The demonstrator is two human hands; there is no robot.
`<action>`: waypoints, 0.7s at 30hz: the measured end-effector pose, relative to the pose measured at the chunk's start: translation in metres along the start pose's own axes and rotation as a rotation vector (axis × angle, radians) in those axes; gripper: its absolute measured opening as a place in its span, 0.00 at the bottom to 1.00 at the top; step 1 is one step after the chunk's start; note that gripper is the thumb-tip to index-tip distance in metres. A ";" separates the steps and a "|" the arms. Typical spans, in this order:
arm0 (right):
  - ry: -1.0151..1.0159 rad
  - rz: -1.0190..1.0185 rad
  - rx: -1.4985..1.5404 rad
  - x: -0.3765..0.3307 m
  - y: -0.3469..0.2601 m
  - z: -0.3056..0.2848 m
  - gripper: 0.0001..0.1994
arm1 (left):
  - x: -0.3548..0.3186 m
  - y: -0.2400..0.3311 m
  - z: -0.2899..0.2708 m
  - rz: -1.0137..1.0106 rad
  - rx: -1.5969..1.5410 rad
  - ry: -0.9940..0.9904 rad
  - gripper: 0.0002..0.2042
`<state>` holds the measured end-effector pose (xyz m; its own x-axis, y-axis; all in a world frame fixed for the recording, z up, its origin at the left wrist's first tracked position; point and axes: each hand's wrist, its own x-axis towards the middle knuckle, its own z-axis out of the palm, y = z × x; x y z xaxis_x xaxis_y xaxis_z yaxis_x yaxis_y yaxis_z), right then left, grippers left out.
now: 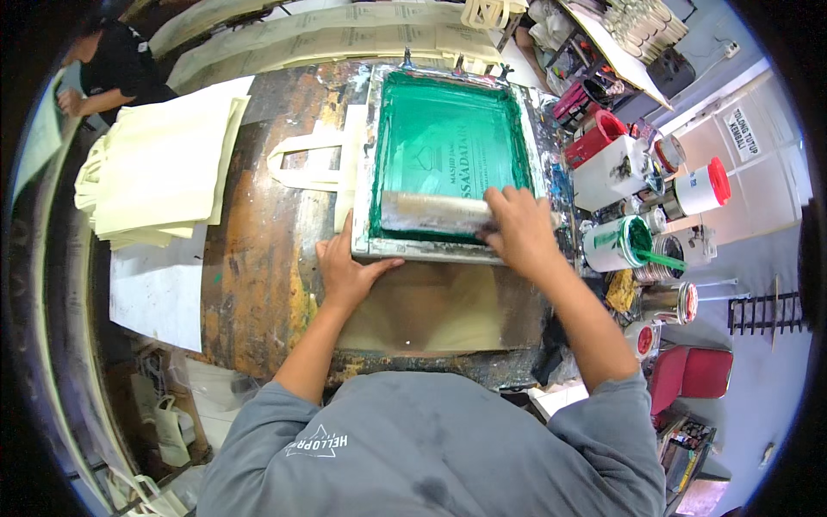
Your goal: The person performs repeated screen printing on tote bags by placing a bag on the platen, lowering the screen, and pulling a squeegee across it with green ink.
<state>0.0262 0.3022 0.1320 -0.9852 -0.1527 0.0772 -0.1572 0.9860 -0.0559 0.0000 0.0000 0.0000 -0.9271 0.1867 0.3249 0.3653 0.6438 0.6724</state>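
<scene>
A screen-printing frame (448,252) lies on the stained worktable, its mesh (431,121) coated in green ink around a lettered design. My right hand (524,231) is closed on the right end of a squeegee (422,211), which lies across the near part of the mesh. At the frame's near left corner rests my left hand (343,280), fingers spread, thumb along the front edge. From under the frame's left side sticks out a cream tote bag (346,185) with its handle loop; the rest of it is hidden.
Left on the table is a stack of cream bags (164,168). Ink tubs, including a green-smeared one (607,244), crowd the right edge. Clamps (459,64) stand at the frame's far side. Another person (129,65) is at the far left; a red chair (689,379) stands right.
</scene>
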 end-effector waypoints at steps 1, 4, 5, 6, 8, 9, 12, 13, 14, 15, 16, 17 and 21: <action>0.027 0.001 -0.006 -0.012 -0.004 0.000 0.27 | -0.007 0.005 -0.001 -0.007 -0.007 -0.008 0.60; 0.102 -0.006 -0.012 -0.008 -0.002 0.017 0.26 | -0.005 -0.002 0.003 -0.009 0.018 -0.025 0.61; 0.127 -0.011 -0.012 0.000 0.000 0.025 0.25 | 0.001 -0.006 0.004 -0.006 0.035 -0.028 0.61; 0.137 -0.010 -0.009 0.008 0.002 0.025 0.24 | 0.006 -0.006 0.003 0.027 0.020 -0.012 0.61; 0.190 -0.025 -0.055 0.028 0.010 0.035 0.23 | 0.009 -0.010 0.004 0.024 0.001 -0.020 0.61; 0.212 -0.031 -0.073 0.038 0.014 0.041 0.22 | 0.008 -0.010 0.003 0.018 -0.006 -0.029 0.61; 0.268 -0.038 -0.114 0.079 0.036 0.056 0.23 | 0.006 -0.009 0.001 0.041 -0.001 -0.038 0.61; 0.287 -0.044 -0.119 0.096 0.043 0.059 0.24 | 0.008 -0.009 0.000 0.060 0.005 -0.036 0.61; 0.283 -0.029 -0.142 0.113 0.049 0.064 0.24 | 0.009 -0.009 0.000 0.086 0.019 -0.020 0.60; 0.283 -0.016 -0.164 0.132 0.056 0.068 0.25 | 0.010 -0.008 -0.001 0.077 0.016 -0.026 0.60; 0.284 0.002 -0.191 0.149 0.063 0.069 0.26 | 0.011 -0.007 -0.001 0.073 0.008 -0.033 0.60; 0.303 0.012 -0.206 0.165 0.068 0.072 0.26 | 0.011 -0.006 -0.002 0.069 0.000 -0.041 0.60; 0.246 0.088 -0.226 0.213 0.089 0.075 0.28 | 0.011 -0.007 0.000 0.051 -0.021 0.004 0.59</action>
<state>-0.2031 0.3525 0.0684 -0.9443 -0.0729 0.3210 -0.0265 0.9889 0.1465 -0.0128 -0.0022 -0.0012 -0.9068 0.2162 0.3619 0.4141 0.6175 0.6687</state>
